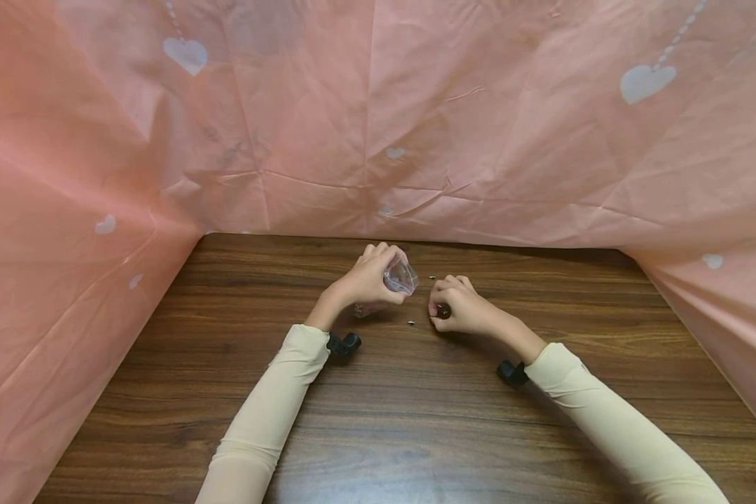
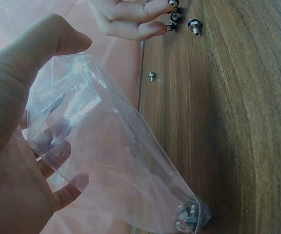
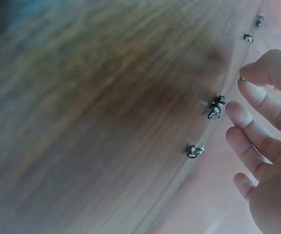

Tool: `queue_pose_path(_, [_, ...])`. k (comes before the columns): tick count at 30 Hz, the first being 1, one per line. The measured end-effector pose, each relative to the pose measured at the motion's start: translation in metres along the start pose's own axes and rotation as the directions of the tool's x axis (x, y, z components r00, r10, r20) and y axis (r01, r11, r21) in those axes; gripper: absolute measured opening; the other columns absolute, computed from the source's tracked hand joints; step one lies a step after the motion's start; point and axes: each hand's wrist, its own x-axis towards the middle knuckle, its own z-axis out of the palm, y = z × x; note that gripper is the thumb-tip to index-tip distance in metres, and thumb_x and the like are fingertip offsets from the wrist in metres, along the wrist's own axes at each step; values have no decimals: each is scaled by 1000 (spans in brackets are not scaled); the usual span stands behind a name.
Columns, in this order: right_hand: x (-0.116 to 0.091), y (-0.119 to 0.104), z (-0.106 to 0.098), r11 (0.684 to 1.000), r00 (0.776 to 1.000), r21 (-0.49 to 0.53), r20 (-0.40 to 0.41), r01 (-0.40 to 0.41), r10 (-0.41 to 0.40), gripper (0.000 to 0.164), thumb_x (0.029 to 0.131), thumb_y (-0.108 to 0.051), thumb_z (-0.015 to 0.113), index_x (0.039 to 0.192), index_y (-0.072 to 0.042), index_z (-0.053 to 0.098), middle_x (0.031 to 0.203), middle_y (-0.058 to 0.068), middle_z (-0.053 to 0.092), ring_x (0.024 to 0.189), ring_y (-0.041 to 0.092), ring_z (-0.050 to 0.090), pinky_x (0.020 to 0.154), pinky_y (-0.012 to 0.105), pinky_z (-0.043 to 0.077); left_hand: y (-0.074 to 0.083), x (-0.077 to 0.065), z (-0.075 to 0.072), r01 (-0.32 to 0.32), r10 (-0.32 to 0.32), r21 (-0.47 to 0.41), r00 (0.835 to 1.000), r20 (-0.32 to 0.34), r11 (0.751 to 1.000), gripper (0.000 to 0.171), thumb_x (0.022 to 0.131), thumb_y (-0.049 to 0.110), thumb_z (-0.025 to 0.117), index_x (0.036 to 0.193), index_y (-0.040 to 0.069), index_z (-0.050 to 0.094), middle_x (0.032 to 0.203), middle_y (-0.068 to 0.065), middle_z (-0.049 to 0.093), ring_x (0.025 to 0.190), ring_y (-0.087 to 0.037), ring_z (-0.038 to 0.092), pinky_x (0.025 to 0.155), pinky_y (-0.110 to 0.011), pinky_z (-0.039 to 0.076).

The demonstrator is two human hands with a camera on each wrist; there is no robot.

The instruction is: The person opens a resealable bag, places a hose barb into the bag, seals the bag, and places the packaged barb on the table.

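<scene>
At centre, the left hand (image 1: 367,278) grips a clear plastic bag (image 1: 400,277) so its mouth gapes. The right hand (image 1: 465,309) pinches a metal piece (image 3: 242,79).

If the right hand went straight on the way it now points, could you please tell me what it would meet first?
Probably the clear bag held by the left hand, though the height of the right hand above the table is unclear.
</scene>
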Motion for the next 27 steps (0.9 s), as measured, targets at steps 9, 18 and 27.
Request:
queue_pose_path(9, [2, 1, -3, 999, 1000, 32, -3, -3, 3, 17, 79, -8, 77, 75, -17, 63, 92, 2, 62, 90, 20, 46, 101, 60, 31, 1, -1, 0, -1, 1, 7, 1000, 1, 1000, 61, 71, 23, 87, 122, 18, 54, 120, -7, 54, 116, -29, 41, 96, -43, 39])
queue_pose_path(18, [8, 4, -10, 998, 999, 68, -33, -17, 19, 16, 79, -9, 79, 79, -18, 65, 94, 2, 63, 95, 22, 49, 103, 59, 29, -2, 0, 0, 1, -1, 6, 1000, 10, 1000, 62, 72, 25, 86, 124, 19, 53, 120, -7, 53, 116, -28, 41, 96, -43, 38])
queue_pose_path(27, [16, 6, -15, 991, 995, 130, -102, 7, 6, 16, 80, -6, 79, 80, -16, 66, 98, 5, 65, 93, 24, 48, 98, 55, 28, -3, 0, -1, 6, -6, 8, 1000, 22, 1000, 63, 73, 25, 86, 125, 19, 52, 122, -6, 53, 118, -29, 40, 99, -45, 39])
